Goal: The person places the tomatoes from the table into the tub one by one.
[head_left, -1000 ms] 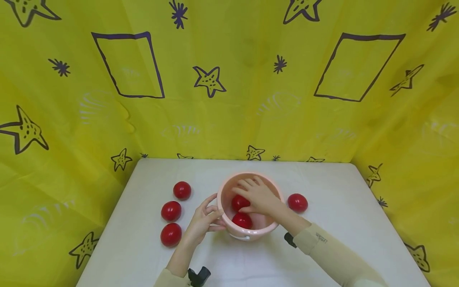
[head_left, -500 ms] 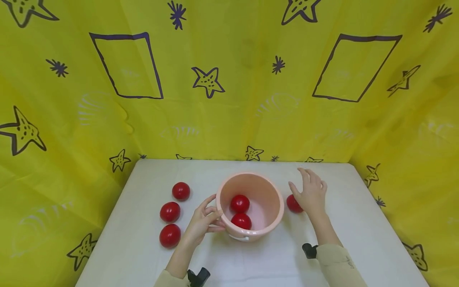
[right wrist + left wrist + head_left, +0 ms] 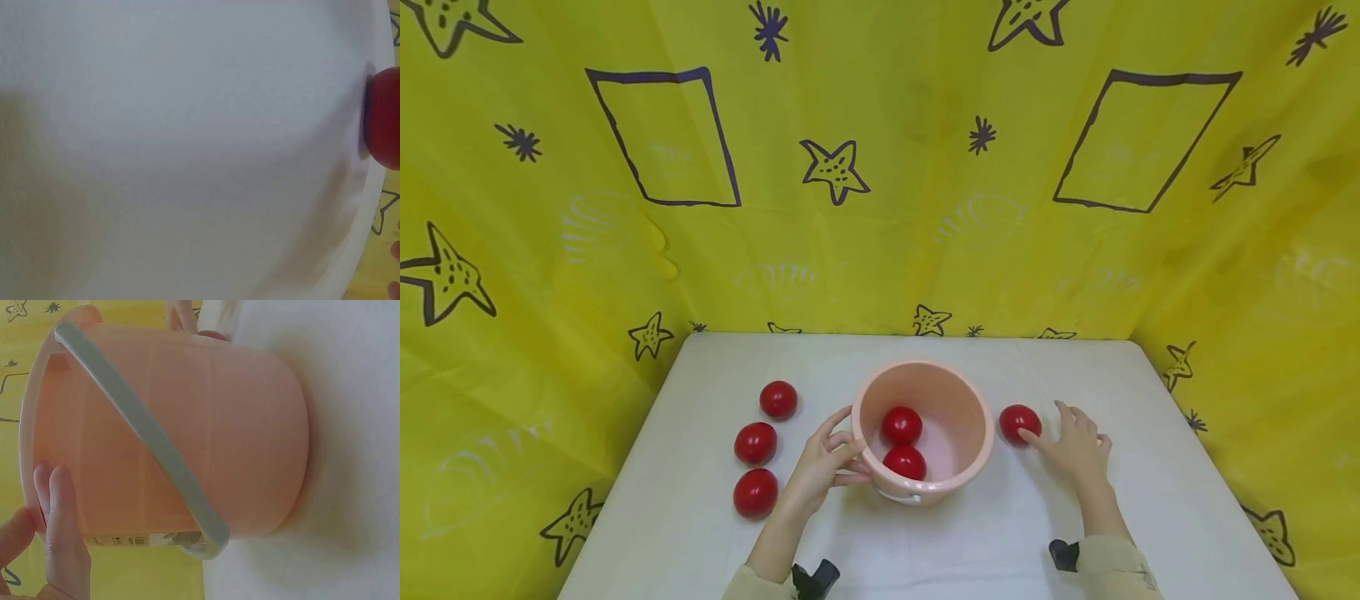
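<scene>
A pink bucket stands upright with two smooth red balls inside, a farther ball and a nearer ball. My left hand grips its left rim between thumb and fingers; in the left wrist view the fingers lie along the wall below the rim. Right of the bucket, another red ball rests on the table. My right hand is beside it with fingers spread, the thumb tip overlapping the ball in the head view. The right wrist view shows that ball at its edge, with fingertips below.
Three more red balls, far, middle and near, form a column on the left of the white table. A grey handle hangs down the bucket's side. Yellow patterned curtain surrounds the table.
My right hand has come out of the bucket, leaving two balls there, and moved right, then lowered toward the near right side of the outside ball. The left hand keeps its hold.
</scene>
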{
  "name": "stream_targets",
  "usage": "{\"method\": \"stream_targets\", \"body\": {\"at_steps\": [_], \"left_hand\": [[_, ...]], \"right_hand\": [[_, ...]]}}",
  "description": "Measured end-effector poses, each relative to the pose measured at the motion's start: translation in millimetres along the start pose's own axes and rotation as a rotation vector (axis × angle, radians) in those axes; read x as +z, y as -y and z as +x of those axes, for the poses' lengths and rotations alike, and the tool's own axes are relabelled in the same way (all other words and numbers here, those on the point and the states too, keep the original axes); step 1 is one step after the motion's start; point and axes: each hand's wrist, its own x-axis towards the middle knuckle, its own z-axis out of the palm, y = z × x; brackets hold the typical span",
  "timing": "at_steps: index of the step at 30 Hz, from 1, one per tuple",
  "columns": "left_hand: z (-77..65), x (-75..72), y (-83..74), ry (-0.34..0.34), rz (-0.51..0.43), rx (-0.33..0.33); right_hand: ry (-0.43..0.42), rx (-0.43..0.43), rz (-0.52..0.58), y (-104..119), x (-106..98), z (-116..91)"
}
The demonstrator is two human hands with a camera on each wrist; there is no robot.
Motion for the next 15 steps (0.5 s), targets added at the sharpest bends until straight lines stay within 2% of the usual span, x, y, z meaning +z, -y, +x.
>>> {"method": "stream_targets", "body": {"at_steps": [6, 15], "left_hand": [[-0.3, 0.0, -0.6, -0.002, 0.002, 0.004], [-1.0, 0.8, -1.3, -0.011, 0.005, 0.001]], "right_hand": [[0.034, -0.051, 0.025, 1.5, 15.9, 1.1], [0.009, -0.073, 0.023, 7.5, 28.2, 6.3]]}}
